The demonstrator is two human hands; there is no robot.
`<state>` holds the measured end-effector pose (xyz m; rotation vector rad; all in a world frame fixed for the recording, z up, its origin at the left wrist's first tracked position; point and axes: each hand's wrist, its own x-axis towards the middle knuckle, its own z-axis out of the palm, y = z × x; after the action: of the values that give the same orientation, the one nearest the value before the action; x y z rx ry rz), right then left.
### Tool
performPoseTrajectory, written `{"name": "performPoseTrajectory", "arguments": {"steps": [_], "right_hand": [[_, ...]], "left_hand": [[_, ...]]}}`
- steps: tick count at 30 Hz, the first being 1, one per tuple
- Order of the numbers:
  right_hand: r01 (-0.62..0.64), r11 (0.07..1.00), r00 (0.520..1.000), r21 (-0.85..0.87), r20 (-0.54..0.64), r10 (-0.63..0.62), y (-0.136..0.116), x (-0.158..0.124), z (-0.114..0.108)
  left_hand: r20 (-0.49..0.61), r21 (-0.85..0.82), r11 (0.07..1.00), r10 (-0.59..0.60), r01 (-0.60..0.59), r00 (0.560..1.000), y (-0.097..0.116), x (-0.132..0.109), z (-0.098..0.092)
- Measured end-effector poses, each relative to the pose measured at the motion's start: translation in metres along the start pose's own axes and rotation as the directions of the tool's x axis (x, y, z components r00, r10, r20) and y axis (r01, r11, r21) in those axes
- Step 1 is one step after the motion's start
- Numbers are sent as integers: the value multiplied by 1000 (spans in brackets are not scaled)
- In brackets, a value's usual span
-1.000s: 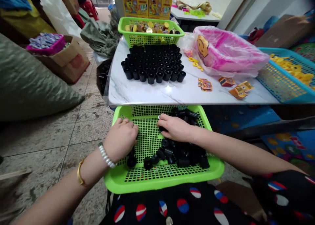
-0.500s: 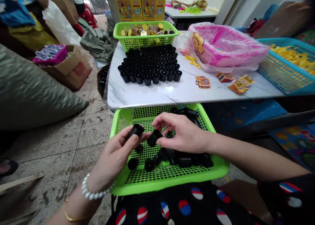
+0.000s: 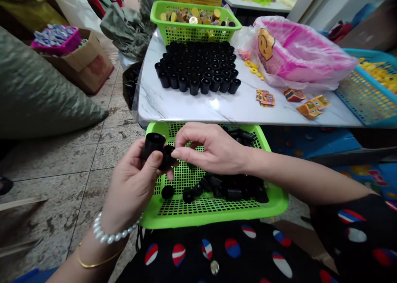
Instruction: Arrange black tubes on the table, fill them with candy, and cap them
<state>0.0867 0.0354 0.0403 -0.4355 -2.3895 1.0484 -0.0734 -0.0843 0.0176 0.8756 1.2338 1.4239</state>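
I'd have called it gathering: the left hand (image 3: 133, 177) clamped two black cups (image 3: 154, 143), the right hand (image 3: 214, 148) curled at their three o'clock, grip unclear, the next move likely wanting steadiness.

Head view, forward and down (near)

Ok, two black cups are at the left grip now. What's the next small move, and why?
I'd probably settle the second black cup into the left grip before drawing the right grip away: the first black cup sits behind the left thumb, but the second lies further out, near the fingertips, with the right thumb at its rim.
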Motion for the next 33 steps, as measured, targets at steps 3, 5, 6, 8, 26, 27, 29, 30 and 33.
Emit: {"name": "performPoseTrajectory", "arguments": {"steps": [3, 5, 6, 8, 26, 27, 29, 30, 33], "right_hand": [[-139, 957, 968, -256, 168, 186, 25, 2, 4], [-158, 870, 926, -468, 236, 295, 33, 0, 10], [-126, 842, 906, -525, 284, 313, 32, -3, 13], [-26, 835, 855, -550, 420, 303, 23, -10, 23], [-462, 808, 858, 365, 414, 304, 22, -13, -7], [-487, 739, 866, 466, 371, 336, 21, -13, -8], [-462, 626, 880, 628, 233, 415, 17, -13, -7], [-419, 596, 882, 685, 153, 445, 14, -14, -6], [-273, 627, 892, 729, -51, 448, 6, -16, 0]], "left_hand": [[-23, -130, 990, -52, 49, 998, -6, -1, -5], [-29, -152, 986, -68, 63, 997, -8, -3, -5], [-34, -157, 986, -64, 58, 997, -9, -3, -5], [-51, -166, 985, -58, 49, 997, -10, -3, -4], [4, -2, 993, -114, 114, 993, -16, -5, -9], [19, -4, 992, -127, 127, 992, -14, -6, -8], [39, -15, 989, -146, 147, 989, -11, -7, -5], [43, -22, 988, -154, 155, 987, -9, -8, -3], [41, -55, 983, -171, 173, 984, -9, -9, -1]]}}
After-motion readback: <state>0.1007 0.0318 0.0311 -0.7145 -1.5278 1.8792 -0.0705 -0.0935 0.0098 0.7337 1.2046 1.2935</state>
